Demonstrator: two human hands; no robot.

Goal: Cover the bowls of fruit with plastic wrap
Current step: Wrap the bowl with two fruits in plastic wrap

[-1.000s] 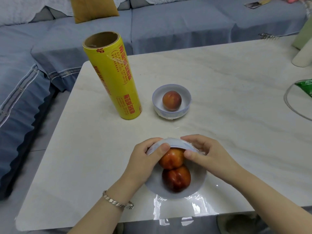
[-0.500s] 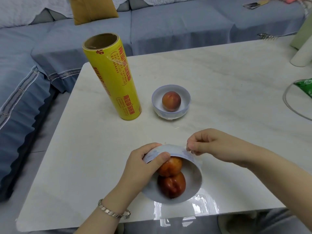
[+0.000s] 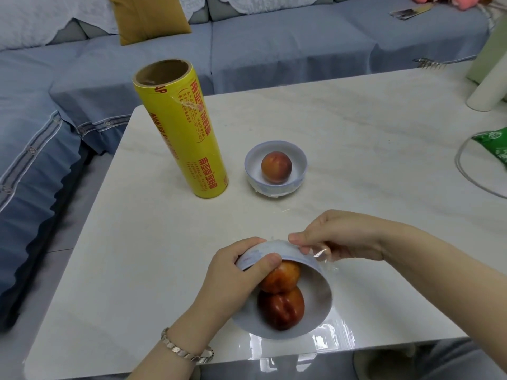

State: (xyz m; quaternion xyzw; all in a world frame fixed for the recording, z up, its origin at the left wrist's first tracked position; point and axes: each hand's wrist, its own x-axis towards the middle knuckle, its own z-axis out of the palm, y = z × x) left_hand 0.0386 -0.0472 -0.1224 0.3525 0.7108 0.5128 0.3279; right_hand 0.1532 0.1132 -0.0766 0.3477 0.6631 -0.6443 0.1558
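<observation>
Right fingers [image 3: 296, 238] pinch film [image 3: 321, 254] at far rim of bowl [image 3: 315, 303] | left fingers [image 3: 252, 242] clamp the tilted rim | I'd level it, pull taut, smooth down the sides.

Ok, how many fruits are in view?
3: one fruit in the far bowl; an upper fruit and a lower fruit in the tilted near bowl the left hand grips.

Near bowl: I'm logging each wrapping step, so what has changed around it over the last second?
The right hand came off the fruit at the far rim of the near bowl, shifted right, and now pinches a loose edge of plastic wrap against the bowl's outer wall. The left hand keeps gripping the rim, thumb inside. The yellow roll and the far bowl have not moved.
</observation>
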